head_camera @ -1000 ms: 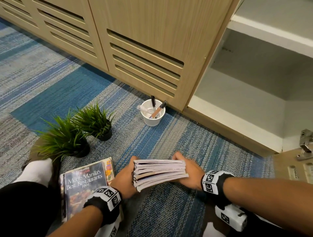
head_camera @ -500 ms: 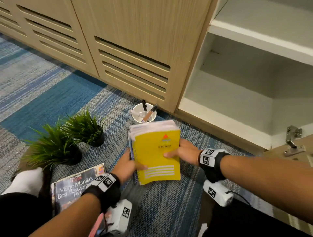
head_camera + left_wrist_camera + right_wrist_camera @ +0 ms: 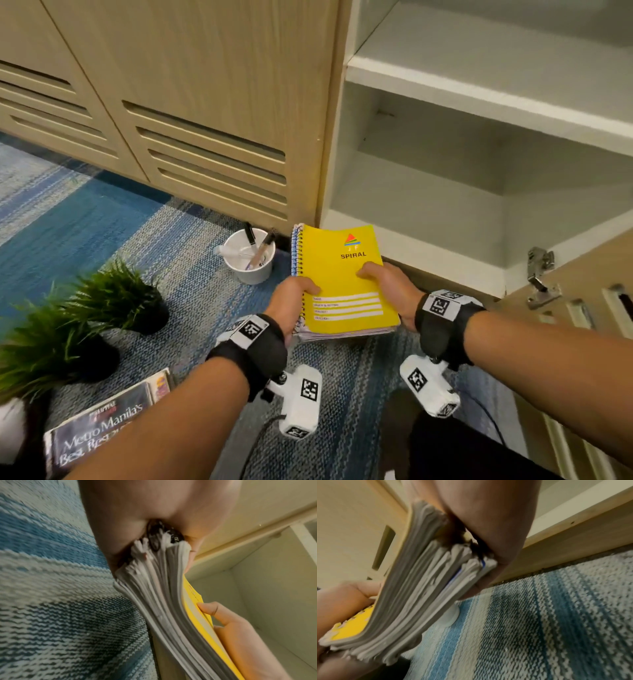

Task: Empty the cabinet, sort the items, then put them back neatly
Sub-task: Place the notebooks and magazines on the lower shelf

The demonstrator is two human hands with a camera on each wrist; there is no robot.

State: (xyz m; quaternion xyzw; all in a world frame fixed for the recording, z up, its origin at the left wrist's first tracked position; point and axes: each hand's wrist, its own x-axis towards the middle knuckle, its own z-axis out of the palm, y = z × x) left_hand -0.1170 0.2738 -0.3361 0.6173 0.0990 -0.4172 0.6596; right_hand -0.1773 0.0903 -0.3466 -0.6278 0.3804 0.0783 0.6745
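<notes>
A stack of spiral notebooks [image 3: 342, 277] with a yellow cover on top is held flat above the carpet, just in front of the open cabinet [image 3: 445, 212]. My left hand [image 3: 291, 301] grips its spiral side, thumb on the cover. My right hand [image 3: 387, 284] grips the opposite edge, thumb on top. The left wrist view shows the page edges of the stack [image 3: 164, 601] and the right thumb [image 3: 209, 609] on the yellow cover. The right wrist view shows the same stack [image 3: 419, 585] from its other side. The cabinet's lower shelf is bare.
A white cup [image 3: 250, 260] with pens stands on the carpet left of the notebooks. Two small potted plants [image 3: 116, 298] sit further left, and a restaurant guide book [image 3: 99, 442] lies near my left forearm. The open cabinet door [image 3: 582, 308] with its hinge is at right.
The stack stood on edge on the carpet between both hands; it has been turned cover-up, lifted, and carried forward and right toward the open cabinet.
</notes>
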